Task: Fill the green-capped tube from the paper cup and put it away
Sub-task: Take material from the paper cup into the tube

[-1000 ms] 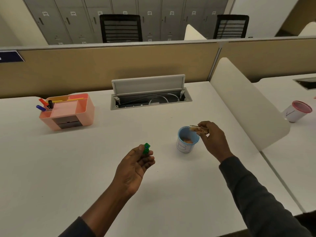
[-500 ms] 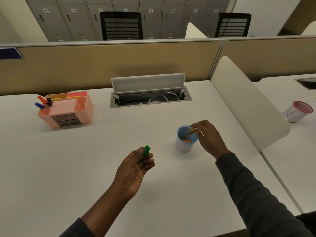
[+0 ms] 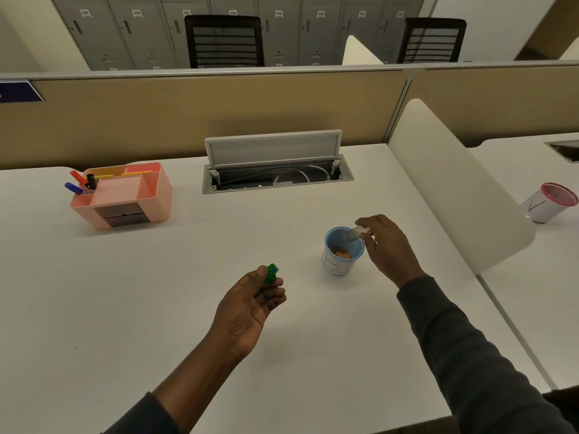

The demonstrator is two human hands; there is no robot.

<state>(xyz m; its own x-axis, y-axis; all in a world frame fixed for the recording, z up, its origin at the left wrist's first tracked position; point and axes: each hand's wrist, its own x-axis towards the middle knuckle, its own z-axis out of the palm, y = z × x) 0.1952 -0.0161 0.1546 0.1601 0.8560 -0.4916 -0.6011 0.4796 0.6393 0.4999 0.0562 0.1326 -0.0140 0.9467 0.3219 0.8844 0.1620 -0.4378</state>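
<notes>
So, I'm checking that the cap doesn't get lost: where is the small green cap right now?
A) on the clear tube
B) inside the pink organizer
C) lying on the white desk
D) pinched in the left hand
D: the small green cap sits between the thumb and fingers of the left hand, while the right hand holds the clear tube over the blue-rimmed paper cup.

Desk (image 3: 156,308): white, filled most of the frame.
Paper cup (image 3: 340,261): stood upright, right of centre, blue-rimmed.
Pink organiser (image 3: 131,198): sat at upper left, pens in its left compartment.
Cable hatch (image 3: 275,170): set in the desk at upper centre, lid raised.
</notes>
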